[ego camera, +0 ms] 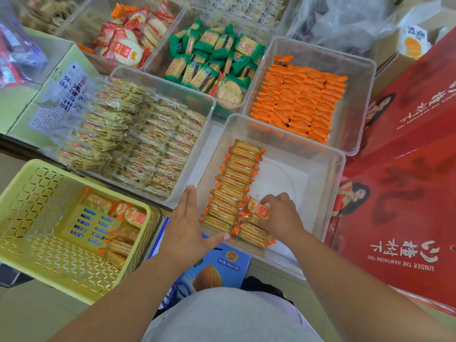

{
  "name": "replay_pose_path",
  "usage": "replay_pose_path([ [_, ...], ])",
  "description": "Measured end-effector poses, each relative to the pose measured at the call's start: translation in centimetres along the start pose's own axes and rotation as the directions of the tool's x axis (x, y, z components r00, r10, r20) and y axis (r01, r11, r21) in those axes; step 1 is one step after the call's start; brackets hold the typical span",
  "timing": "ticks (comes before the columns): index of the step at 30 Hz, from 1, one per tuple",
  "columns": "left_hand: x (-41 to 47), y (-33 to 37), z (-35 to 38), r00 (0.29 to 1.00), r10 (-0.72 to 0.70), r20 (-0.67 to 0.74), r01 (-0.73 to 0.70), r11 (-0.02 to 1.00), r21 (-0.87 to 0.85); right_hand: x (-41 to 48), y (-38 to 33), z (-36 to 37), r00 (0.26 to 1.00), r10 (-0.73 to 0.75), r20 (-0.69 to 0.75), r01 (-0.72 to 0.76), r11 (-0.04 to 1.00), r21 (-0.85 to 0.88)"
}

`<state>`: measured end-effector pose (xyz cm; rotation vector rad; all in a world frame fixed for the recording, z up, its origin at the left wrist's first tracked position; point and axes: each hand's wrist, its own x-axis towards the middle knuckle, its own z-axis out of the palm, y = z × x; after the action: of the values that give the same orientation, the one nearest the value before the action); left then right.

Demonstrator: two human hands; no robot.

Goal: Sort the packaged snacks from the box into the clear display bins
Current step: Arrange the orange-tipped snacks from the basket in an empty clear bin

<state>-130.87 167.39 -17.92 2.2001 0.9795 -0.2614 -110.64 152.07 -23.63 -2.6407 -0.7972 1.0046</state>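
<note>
Left hand [188, 225] lies flat, fingers straight, against the clear bin [328, 169] at lower centre, probably steadying it. Right hand [281, 213] pinches a cracker pack [256, 209] inside, tight beside the stacked row [234, 183], looks like starting row two. Spares sit in the yellow basket [29, 193], lower left.

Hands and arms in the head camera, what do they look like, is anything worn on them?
The left hand and right hand are bare: no gloves, rings, watch or bracelet show. No sleeve shows on either arm. A light grey top shows below.
</note>
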Motion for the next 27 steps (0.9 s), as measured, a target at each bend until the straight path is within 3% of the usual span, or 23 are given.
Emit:
replay_pose_path([
  [2, 0.0, 0.0, 0.0, 1.000, 0.000, -0.004, 0.000, 1.000, -0.011, 0.0, 0.0, 0.5, 1.000, 0.009, -0.022, -0.007, 0.996, 0.084],
  [6, 0.0, -0.1, 0.1, 1.000, 0.010, -0.016, -0.011, 1.000, -0.015, 0.2, 0.3, 0.9, 0.975, 0.220, -0.003, -0.206, 0.917, 0.343],
  [11, 0.0, -0.3, 0.2, 1.000, 0.017, -0.021, -0.018, 0.999, -0.032, 0.3, 0.9, 0.7, 0.973, 0.224, 0.049, -0.229, 0.932, 0.283],
  [15, 0.0, -0.3, 0.3, 0.999, 0.023, -0.024, -0.024, 0.999, -0.031, 0.2, 1.4, 0.7, 0.986, 0.166, -0.028, -0.161, 0.977, 0.142],
  [19, 0.0, -0.4, 0.2, 0.999, 0.023, -0.026, -0.024, 0.999, -0.029, 0.0, 0.9, 1.3, 0.980, 0.195, 0.033, -0.198, 0.961, 0.194],
  [23, 0.1, -0.5, 0.3, 0.999, 0.027, -0.030, -0.028, 0.999, -0.034, -0.9, -0.2, 1.7, 0.931, 0.327, 0.160, -0.361, 0.885, 0.294],
  [27, 0.1, -0.7, 0.4, 0.999, 0.035, -0.031, -0.037, 0.998, -0.041, -1.4, -1.8, 2.0, 0.912, 0.303, 0.276, -0.394, 0.836, 0.382],
])
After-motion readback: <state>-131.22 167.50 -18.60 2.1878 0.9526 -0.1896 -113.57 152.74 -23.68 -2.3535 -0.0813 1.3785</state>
